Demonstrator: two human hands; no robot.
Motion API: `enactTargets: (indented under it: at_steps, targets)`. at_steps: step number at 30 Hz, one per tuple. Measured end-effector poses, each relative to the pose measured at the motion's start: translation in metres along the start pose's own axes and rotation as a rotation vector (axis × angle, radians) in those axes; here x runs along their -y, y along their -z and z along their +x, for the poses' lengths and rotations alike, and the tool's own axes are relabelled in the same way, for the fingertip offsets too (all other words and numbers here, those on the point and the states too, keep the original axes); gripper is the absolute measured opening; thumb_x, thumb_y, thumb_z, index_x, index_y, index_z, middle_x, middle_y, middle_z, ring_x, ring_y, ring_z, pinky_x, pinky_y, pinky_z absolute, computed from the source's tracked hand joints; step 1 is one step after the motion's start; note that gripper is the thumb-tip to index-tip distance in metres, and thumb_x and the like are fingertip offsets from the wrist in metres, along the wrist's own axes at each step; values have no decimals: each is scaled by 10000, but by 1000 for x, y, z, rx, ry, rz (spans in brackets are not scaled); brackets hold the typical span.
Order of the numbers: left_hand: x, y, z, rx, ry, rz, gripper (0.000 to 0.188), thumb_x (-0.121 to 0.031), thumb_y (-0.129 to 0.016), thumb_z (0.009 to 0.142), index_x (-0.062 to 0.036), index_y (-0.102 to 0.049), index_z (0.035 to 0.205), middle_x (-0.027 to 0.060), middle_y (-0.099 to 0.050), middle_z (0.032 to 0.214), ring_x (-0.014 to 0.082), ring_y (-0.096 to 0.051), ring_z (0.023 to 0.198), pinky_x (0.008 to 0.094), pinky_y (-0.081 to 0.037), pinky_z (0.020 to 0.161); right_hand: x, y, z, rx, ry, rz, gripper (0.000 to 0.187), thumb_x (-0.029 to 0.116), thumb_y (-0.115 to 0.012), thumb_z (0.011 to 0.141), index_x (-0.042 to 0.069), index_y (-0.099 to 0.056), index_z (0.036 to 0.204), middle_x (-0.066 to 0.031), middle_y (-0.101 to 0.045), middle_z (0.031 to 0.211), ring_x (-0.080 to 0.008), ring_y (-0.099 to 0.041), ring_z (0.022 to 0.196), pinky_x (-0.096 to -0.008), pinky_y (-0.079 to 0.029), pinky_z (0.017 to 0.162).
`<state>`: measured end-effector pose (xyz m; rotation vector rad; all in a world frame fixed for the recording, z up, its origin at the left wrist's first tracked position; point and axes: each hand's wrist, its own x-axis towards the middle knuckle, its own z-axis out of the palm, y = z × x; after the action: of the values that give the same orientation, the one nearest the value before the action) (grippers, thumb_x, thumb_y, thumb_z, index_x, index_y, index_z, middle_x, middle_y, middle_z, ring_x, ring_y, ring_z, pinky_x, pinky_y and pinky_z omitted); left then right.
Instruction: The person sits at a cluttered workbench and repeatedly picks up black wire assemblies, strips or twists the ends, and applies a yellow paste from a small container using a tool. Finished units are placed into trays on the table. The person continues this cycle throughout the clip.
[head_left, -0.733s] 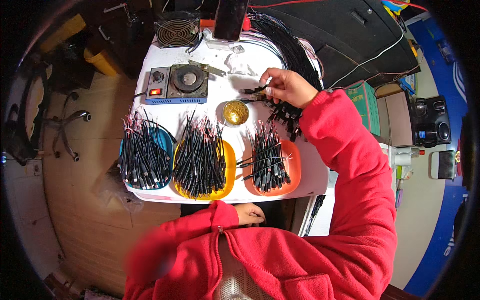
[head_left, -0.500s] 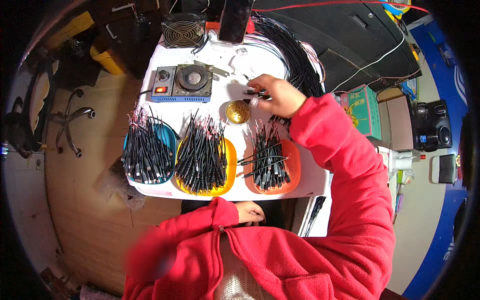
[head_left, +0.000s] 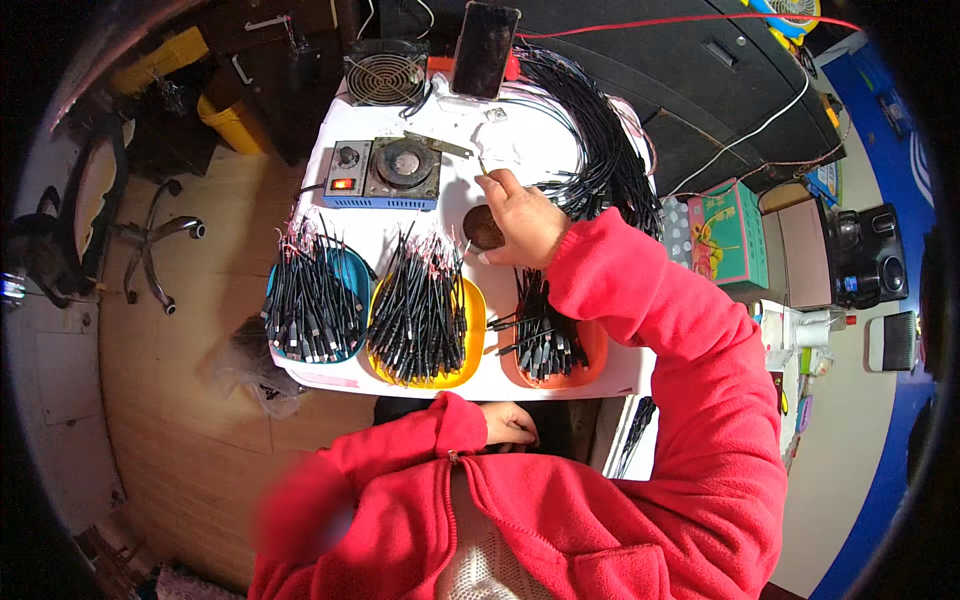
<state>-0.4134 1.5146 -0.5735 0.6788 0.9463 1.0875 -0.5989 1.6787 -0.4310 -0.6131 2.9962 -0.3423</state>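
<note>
My right hand (head_left: 527,222) reaches over the table, back upward. Its thumb and fingers bracket a small round pot (head_left: 482,229), thumb at the near rim and fingers at the far rim. The pot lies in shade, its right side hidden by my hand. A thin brownish piece (head_left: 481,164) shows at the fingertips; its kind is unclear. My left hand (head_left: 511,424) rests in my lap below the table edge, fingers curled, nothing visible in it. Just in front of my right wrist, black cables (head_left: 550,340) lie in an orange tray (head_left: 590,362).
Cut cables fill a yellow tray (head_left: 473,345) and a blue tray (head_left: 350,270). Behind them stands a blue-grey heating unit (head_left: 385,198) with a lit red switch. A small fan (head_left: 385,78), a phone (head_left: 485,50) and a long cable bundle (head_left: 610,130) occupy the table's far side.
The dark cable pieces seen in my right hand are no longer visible there. That hand has shifted slightly left and nearer, over the pot. My left hand stays in my lap; the view has shifted slightly.
</note>
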Motion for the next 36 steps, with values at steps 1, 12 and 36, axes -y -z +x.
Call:
enactTargets:
  at_steps: [1,12,36]
  targets:
    - [-1,0,0,-5,8,3,267,-200,-558,958,-11,-659,1117,56,-677,835,108,-586,649,260,-484,596,1,-1,0,6,-18,-5,901,216,-792,621,-50,-341,1353,-225,-431,1302,-409,-549,1090,-436,-463,931]
    - [-51,-23,-38,43,-184,291,291,-181,-556,969,-26,-604,1210,75,-683,1025,132,-636,897,284,-511,804,0,54,-33,-180,-122,242,879,234,-812,637,-111,-384,1323,-283,-469,1211,-419,-595,1011,-425,-503,901]
    - [-141,-89,-103,-644,-1140,-218,874,-193,-817,737,37,-311,1411,239,-397,1430,319,-504,1252,433,-499,982,130,99,-233,-499,-122,1014,80,-73,-522,924,-58,-567,988,-124,-667,898,-167,-668,847,-255,-517,787]
